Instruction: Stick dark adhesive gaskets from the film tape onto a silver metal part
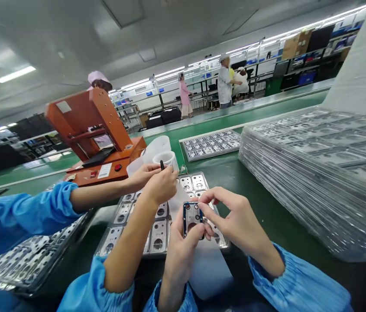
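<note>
My left hand (183, 249) is closed around a small rectangular metal plate (192, 216) with a dark blue edge and round holes, thumb across its lower face. Fingers of my right hand (230, 212) pinch together at the plate's upper right corner; anything between the tips is too small to make out. Under both hands lies a clear plastic tray (158, 236) of similar silvery plates. A translucent white film strip (210, 268) runs over that tray and beneath my hands, from a film roll (166, 159) behind.
At my left, a co-worker's hands (160, 186) hold a small black object (162, 165) near the roll. An orange press (105, 134) stands behind them. Stacked plastic trays (286, 182) rise at right. Another filled tray (212, 145) lies further back; one (36, 260) sits at lower left.
</note>
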Tool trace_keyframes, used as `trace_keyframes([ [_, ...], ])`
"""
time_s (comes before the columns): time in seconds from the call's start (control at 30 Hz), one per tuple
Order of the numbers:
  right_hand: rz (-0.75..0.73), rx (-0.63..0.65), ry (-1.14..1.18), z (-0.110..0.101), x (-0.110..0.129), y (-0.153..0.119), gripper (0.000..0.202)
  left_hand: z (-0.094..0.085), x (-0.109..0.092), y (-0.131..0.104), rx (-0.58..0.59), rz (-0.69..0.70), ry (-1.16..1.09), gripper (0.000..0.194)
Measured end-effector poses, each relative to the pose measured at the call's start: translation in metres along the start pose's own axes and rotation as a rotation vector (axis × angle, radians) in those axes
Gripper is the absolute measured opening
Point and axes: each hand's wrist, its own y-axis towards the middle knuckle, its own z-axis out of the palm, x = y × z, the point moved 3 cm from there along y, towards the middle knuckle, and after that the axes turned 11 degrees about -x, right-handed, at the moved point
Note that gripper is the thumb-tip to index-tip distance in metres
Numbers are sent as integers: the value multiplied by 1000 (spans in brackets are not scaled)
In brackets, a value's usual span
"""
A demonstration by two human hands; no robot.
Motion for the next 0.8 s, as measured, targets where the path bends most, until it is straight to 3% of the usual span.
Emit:
trace_keyframes([
  [0.33,-228,36,22,-38,55,-29,10,18,-17,-56,24,129,96,46],
  [0.57,-393,-47,-18,-62,90,-55,9,34,-34,-96,-17,273,97,39],
  [0.8,-484,-91,-9,-74,115,-78,10,35,-37,-118,-7,327,48,36],
])
